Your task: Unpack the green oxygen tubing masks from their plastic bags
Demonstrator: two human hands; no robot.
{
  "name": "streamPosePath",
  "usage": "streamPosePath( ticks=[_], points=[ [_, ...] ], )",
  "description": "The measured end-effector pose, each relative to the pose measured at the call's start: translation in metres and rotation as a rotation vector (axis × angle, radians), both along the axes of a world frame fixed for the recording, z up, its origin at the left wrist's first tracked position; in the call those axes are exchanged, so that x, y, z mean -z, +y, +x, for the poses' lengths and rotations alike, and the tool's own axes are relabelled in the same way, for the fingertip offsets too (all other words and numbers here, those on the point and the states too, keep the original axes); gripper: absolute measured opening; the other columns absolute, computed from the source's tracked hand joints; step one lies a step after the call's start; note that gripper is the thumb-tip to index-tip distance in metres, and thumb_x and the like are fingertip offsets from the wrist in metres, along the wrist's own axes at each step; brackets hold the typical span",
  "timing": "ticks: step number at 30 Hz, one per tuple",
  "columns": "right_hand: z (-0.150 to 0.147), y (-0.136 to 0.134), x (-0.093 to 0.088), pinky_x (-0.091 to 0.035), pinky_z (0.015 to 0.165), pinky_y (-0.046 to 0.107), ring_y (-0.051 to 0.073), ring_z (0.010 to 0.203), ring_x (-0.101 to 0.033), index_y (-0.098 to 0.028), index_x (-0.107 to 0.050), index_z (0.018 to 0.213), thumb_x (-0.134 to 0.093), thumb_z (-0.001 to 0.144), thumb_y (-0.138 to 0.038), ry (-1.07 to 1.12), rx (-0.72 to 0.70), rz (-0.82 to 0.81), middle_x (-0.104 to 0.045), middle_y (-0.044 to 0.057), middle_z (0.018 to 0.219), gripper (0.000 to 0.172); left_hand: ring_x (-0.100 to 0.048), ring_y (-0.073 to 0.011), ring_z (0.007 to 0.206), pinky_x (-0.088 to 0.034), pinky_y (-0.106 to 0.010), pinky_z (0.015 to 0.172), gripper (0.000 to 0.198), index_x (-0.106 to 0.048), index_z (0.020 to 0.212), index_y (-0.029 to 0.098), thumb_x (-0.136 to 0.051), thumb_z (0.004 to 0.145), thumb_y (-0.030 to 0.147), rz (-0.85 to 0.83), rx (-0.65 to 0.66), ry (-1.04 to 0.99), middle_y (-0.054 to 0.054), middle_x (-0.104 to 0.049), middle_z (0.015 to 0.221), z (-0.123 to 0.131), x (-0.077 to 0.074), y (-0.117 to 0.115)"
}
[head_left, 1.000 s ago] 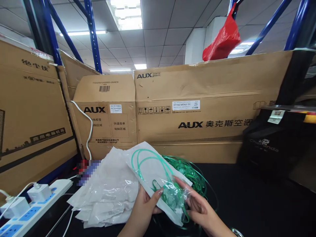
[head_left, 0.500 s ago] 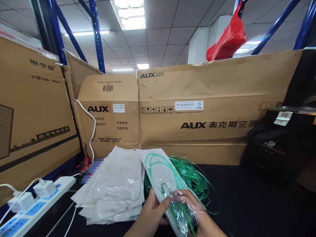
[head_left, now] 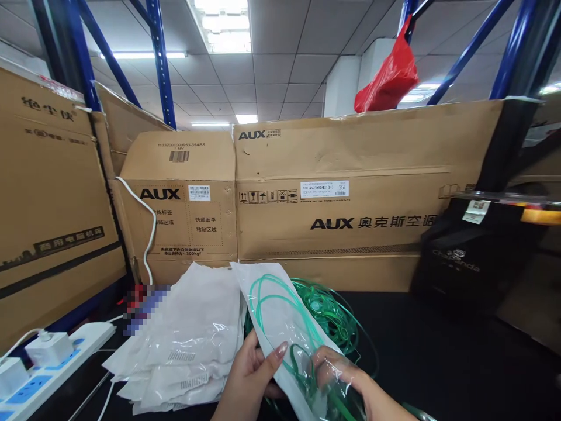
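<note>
A clear plastic pouch (head_left: 272, 310) with coiled green tubing inside is held up over a black table (head_left: 438, 362). My left hand (head_left: 252, 377) pinches the pouch's left edge, thumb on top. My right hand (head_left: 350, 383) is pushed into the pouch's open lower end, fingers curled around the green tubing and a clear mask piece inside. A loose heap of green tubing (head_left: 333, 313) lies on the table just behind the pouch. A stack of empty white-and-clear pouches (head_left: 188, 339) lies to the left of my hands.
Large AUX cardboard boxes (head_left: 342, 199) wall off the table's back and left. A white power strip (head_left: 52, 368) with plugged adapters sits at the near left. A black bag (head_left: 473, 257) stands at the right. A red plastic bag (head_left: 385, 76) hangs above.
The pouch has swung upright and closer to me. My right hand has gone deeper into its open end with the tubing.
</note>
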State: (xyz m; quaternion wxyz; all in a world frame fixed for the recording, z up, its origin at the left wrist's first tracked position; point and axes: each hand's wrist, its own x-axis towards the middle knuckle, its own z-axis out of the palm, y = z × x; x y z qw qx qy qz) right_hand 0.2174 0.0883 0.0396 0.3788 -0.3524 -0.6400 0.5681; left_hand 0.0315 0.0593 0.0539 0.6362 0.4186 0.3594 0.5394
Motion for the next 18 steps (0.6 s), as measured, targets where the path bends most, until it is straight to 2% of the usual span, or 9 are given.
streamPosePath(
  ticks=[2,5,8,11,14,18],
  points=[
    [0.004,-0.008,-0.008,-0.045,0.074,0.033,0.023,0.074,-0.057,-0.021,-0.067,0.061,-0.073,0.056,-0.04,-0.017,-0.028,0.05,-0.061,0.004,0.069,0.02,-0.06,-0.0125,0.045,-0.048,-0.02,0.041,0.066,-0.041,0.112,0.015,-0.071,0.062,0.045,-0.021,-0.026,0.033,-0.001,-0.068,0.059,0.001,0.002,0.001],
    [0.013,-0.021,-0.025,-0.043,0.078,0.033,0.023,0.08,-0.055,-0.02,-0.067,0.074,-0.07,0.06,-0.033,-0.142,-0.135,0.253,-0.062,0.006,0.081,0.019,-0.064,-0.0166,0.049,-0.05,-0.022,0.041,0.07,-0.04,0.113,0.014,-0.069,0.06,0.05,-0.03,-0.05,0.081,-0.003,-0.07,0.061,0.003,0.007,0.002],
    [0.023,-0.028,-0.038,-0.041,0.082,0.033,0.023,0.085,-0.054,-0.02,-0.064,0.088,-0.065,0.065,-0.024,-0.268,-0.207,0.428,-0.06,0.008,0.091,0.023,-0.061,-0.0163,0.036,-0.044,-0.018,0.03,0.065,-0.042,0.108,0.013,-0.063,0.064,0.056,-0.034,0.008,0.168,-0.001,-0.066,0.048,0.002,0.008,0.005],
    [0.03,-0.026,-0.042,-0.041,0.08,0.032,0.022,0.085,-0.053,-0.02,-0.06,0.09,-0.063,0.067,-0.024,-0.262,-0.219,0.479,-0.058,0.009,0.092,0.023,-0.055,-0.0156,0.026,-0.036,-0.016,0.022,0.06,-0.045,0.098,0.012,-0.051,0.068,0.063,-0.099,0.056,0.198,-0.003,-0.064,0.041,-0.003,0.005,0.008],
    [0.035,-0.021,-0.039,-0.043,0.071,0.029,0.019,0.075,-0.052,-0.018,-0.057,0.081,-0.062,0.067,-0.034,-0.191,-0.301,0.499,-0.056,0.007,0.081,0.022,-0.055,-0.0173,0.026,-0.038,-0.019,0.022,0.062,-0.05,0.088,0.01,-0.04,0.07,0.068,-0.204,0.044,0.163,-0.007,-0.061,0.036,-0.009,-0.001,0.008],
    [0.046,-0.015,-0.03,-0.04,0.056,0.024,0.014,0.059,-0.047,-0.019,-0.05,0.071,-0.061,0.062,-0.054,-0.124,-0.344,0.415,-0.05,0.002,0.07,0.038,-0.051,-0.0154,0.022,-0.034,-0.017,0.02,0.052,-0.055,0.067,0.011,-0.048,0.069,0.063,-0.189,-0.056,0.074,-0.005,-0.057,0.031,-0.015,-0.011,0.003]
  ],
)
